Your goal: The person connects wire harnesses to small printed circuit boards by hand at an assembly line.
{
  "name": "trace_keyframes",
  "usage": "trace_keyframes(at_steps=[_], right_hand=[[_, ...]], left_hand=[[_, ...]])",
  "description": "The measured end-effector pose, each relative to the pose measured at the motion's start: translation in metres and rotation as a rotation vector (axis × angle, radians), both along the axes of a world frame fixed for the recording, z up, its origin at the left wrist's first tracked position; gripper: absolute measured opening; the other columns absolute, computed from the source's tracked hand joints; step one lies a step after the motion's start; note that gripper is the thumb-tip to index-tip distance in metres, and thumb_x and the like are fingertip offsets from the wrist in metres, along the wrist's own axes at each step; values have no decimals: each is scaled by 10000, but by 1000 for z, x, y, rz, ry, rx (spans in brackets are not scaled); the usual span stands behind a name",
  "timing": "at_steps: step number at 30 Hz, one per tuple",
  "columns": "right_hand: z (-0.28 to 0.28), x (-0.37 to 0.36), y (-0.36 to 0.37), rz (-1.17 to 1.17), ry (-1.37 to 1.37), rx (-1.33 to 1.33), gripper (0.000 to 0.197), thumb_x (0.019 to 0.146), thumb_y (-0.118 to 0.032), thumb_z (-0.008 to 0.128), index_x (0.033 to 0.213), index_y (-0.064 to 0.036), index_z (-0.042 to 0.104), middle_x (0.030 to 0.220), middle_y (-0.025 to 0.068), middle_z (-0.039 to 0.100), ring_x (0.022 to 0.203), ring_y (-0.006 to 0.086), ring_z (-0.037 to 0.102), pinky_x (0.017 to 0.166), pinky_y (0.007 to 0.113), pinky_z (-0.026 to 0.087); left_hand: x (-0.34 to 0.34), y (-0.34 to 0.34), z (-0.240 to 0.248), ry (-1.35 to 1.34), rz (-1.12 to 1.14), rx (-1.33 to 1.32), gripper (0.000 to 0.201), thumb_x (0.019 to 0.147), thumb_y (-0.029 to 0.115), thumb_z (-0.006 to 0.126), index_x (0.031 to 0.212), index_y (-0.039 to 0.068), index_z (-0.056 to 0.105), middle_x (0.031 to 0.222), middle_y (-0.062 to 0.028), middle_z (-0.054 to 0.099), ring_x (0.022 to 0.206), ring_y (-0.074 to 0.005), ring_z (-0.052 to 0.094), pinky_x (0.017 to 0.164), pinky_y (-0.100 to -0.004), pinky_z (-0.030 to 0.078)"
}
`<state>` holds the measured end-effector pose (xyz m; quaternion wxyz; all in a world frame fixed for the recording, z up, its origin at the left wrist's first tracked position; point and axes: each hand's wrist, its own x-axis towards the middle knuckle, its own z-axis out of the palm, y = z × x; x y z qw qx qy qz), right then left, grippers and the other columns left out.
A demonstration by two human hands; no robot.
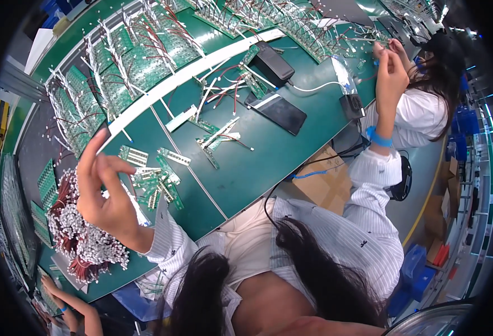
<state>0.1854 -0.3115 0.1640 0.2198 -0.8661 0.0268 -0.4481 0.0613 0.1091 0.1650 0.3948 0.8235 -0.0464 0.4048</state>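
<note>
My left hand [109, 199] is raised over the left part of the green table, index finger stretched up and the other fingers bent apart. I see nothing held in it; a dark patch shows at the index fingertip. Beneath and beside it lie small green circuit board strips [159, 182] and a big bundle of white-tipped wires [84, 235]. My right hand [392, 78], with a blue wristband [378, 137], is lifted beyond the table's right edge. Its fingers are drawn together at the tips; what is between them, if anything, is too small to make out.
A white rail [168, 78] separates rows of wired green boards [145, 53] from the near table. A phone [278, 112], a black adapter box [271, 64] and loose wired boards [218, 140] lie mid-table. A co-worker [420, 106] sits at right; another person's arms [70, 302] show lower left.
</note>
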Motion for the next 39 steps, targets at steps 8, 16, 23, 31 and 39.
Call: trace_keyframes(at_steps=[8, 16, 23, 31, 39], right_hand=[[-98, 128, -137, 39, -343, -533, 244, 827, -241, 487, 971, -74, 593, 756, 163, 614, 645, 277, 600, 595, 360, 456], [-58, 83, -22, 0, 3, -109, 238, 805, -64, 459, 1018, 18, 526, 751, 104, 589, 711, 182, 584, 627, 249, 455], [-91, -70, 184, 938, 560, -202, 163, 754, -213, 580, 850, -86, 544, 765, 84, 574, 538, 249, 552, 473, 328, 429], [-133, -106, 253, 909, 504, -590, 166, 714, -177, 608, 757, -63, 495, 596, 64, 519, 447, 228, 522, 393, 331, 390], [-41, -99, 271, 1055, -37, -220, 175, 614, -18, 644, 751, -31, 536, 573, 39, 433, 421, 183, 419, 415, 290, 349]], left_hand=[[-32, -3, 18, -226, 176, -108, 311, 882, -10, 251, 1108, -128, 429, 466, -99, 510, 386, -89, 439, 451, -197, 367], [-55, 23, 25, -328, 366, -176, 348, 840, 60, 274, 1099, -128, 411, 559, -170, 533, 446, -156, 464, 498, -235, 401], [-55, 27, 26, -355, 371, -175, 362, 810, 61, 270, 1064, -158, 406, 552, -194, 538, 408, -163, 469, 461, -228, 392], [-43, 28, 14, -360, 177, -282, 297, 835, 88, 322, 953, -92, 526, 545, -123, 550, 408, -124, 475, 440, -211, 371], [-25, 7, 2, 483, -148, -80, 302, 770, 228, 616, 890, -42, 550, 612, -113, 576, 471, -119, 528, 430, -209, 401]])
